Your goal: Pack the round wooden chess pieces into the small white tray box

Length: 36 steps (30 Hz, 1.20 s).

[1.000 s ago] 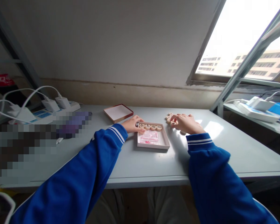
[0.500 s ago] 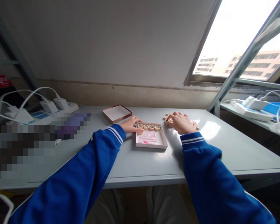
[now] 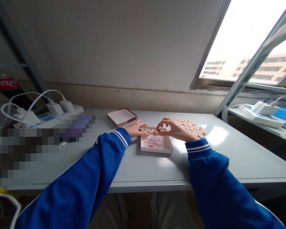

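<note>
A shallow white box (image 3: 167,144) lies on the desk with a row of round wooden Chinese chess pieces (image 3: 151,130) along its far side. Red-printed clear plastic (image 3: 152,141) covers part of its floor. My left hand (image 3: 136,128) grips the box's left wall, the thumb by the leftmost piece. Over the right end of the row, my right hand (image 3: 173,128) pinches a chess piece, mostly hidden by the fingers. Behind and right of that hand, many more loose pieces (image 3: 190,124) lie spread together on the desk.
The box lid (image 3: 122,116) lies inner side up at the back left. Further left are a power strip (image 3: 46,119) with white plugs and cables, and a cola bottle (image 3: 7,84). A metal post (image 3: 245,71) and a shelf with another power strip (image 3: 257,117) stand right.
My right hand has moved left from the loose pieces to the row inside the box, uncovering the loose pieces. My left hand stays at the box's left side.
</note>
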Each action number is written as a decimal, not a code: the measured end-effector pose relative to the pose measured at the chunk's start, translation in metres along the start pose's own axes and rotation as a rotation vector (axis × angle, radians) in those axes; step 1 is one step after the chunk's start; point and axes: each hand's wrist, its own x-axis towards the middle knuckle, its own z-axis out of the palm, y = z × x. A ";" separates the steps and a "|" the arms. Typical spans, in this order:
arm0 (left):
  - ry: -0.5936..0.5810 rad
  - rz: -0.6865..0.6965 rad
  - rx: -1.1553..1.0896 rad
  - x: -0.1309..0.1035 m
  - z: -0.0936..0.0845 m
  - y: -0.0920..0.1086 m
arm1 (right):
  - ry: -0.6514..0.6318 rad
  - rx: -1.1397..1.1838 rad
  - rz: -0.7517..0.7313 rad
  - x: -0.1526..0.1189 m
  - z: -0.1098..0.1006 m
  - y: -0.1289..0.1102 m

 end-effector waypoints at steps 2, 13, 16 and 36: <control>0.009 0.018 0.016 0.001 0.001 -0.001 | -0.035 -0.017 -0.053 0.003 0.007 -0.010; 0.028 0.050 0.032 0.002 0.004 -0.005 | -0.034 -0.115 -0.040 0.006 0.023 -0.023; 0.050 0.014 0.048 0.001 0.005 -0.002 | -0.057 -0.121 -0.016 0.004 0.011 -0.019; -0.001 -0.047 0.085 -0.002 0.003 0.008 | -0.035 -0.291 0.343 -0.018 -0.024 0.016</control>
